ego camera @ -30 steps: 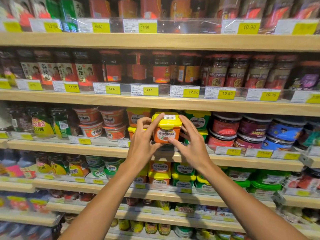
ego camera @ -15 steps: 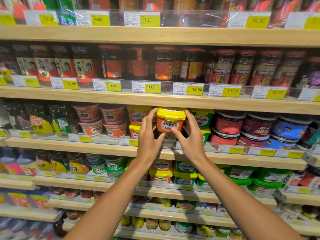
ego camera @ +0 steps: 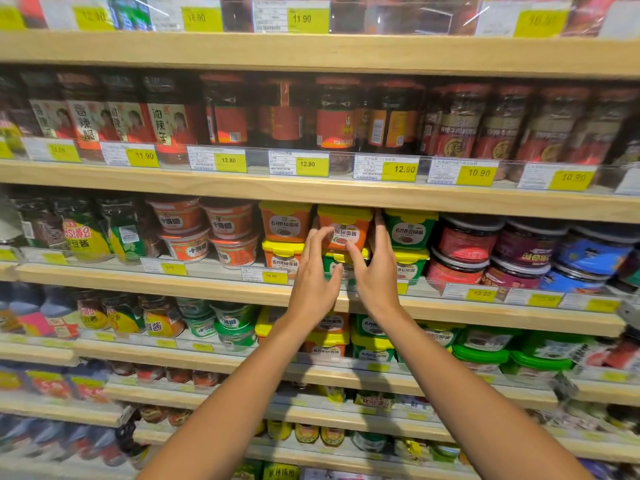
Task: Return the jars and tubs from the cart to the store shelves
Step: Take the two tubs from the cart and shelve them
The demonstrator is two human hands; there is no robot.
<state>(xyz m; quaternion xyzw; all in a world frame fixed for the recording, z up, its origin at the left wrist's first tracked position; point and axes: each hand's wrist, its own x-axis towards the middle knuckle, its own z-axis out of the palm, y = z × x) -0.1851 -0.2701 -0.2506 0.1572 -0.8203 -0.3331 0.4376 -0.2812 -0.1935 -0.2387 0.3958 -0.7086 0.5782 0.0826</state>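
Observation:
An orange tub with a yellow lid point(ego camera: 346, 226) sits on the third shelf point(ego camera: 207, 285), stacked on a yellow-lidded tub point(ego camera: 333, 263) that my hands mostly hide. My left hand point(ego camera: 313, 282) has straight fingers touching the orange tub's front left. My right hand point(ego camera: 375, 271) lies along its right side, with the thumb against its lower front. The tub stands between a like orange tub point(ego camera: 284, 223) on its left and a green tub point(ego camera: 408, 230) on its right. The cart is out of view.
The shelf board above point(ego camera: 450, 202) hangs just over the tub's lid. Dark sauce jars point(ego camera: 332, 116) fill that upper shelf behind a clear price rail. Round red and blue tubs point(ego camera: 467, 244) are stacked to the right, red bowls point(ego camera: 207, 230) to the left.
The tub went up and back into the shelf row and now rests on the stack. Both hands have loosened from gripping it to touching it with straighter fingers.

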